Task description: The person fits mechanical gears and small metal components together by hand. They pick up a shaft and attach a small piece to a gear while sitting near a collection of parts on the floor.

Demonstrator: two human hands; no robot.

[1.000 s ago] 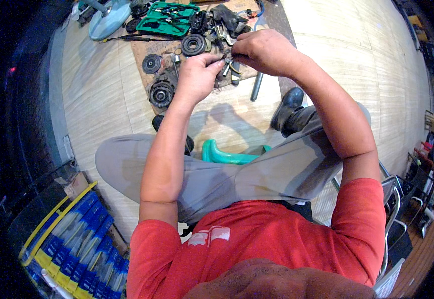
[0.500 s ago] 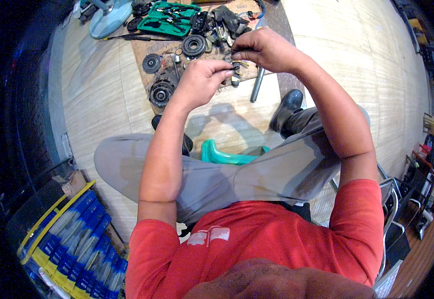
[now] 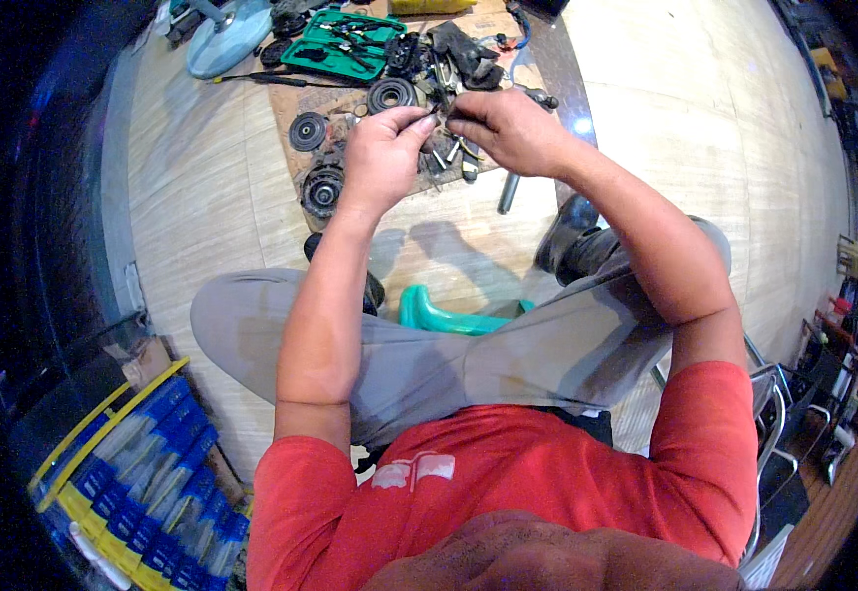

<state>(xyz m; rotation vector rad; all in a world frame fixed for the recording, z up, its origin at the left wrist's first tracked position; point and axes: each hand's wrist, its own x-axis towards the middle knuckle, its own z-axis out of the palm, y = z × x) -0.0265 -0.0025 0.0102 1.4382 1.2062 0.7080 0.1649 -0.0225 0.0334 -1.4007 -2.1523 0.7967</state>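
My left hand point(image 3: 386, 156) and my right hand point(image 3: 504, 128) are raised together over a brown board point(image 3: 291, 106) on the floor. Their fingertips meet around a small dark metal part point(image 3: 441, 120), pinched from both sides; its exact shape is too small to tell. Below the hands lie black round pulley-like parts point(image 3: 322, 189), a second disc point(image 3: 308, 130) and a ring-shaped part point(image 3: 390, 95). Small metal pieces point(image 3: 456, 158) are scattered beneath the right hand.
A green open tool case point(image 3: 342, 44) lies at the far edge of the board, with a pale blue round base point(image 3: 227, 47) to its left. A teal stool edge point(image 3: 448, 315) shows between my legs. A yellow-and-blue bit box point(image 3: 133, 483) sits lower left.
Both hands have shifted a little farther forward over the board, and the fingertips have closed in tighter on the small part.
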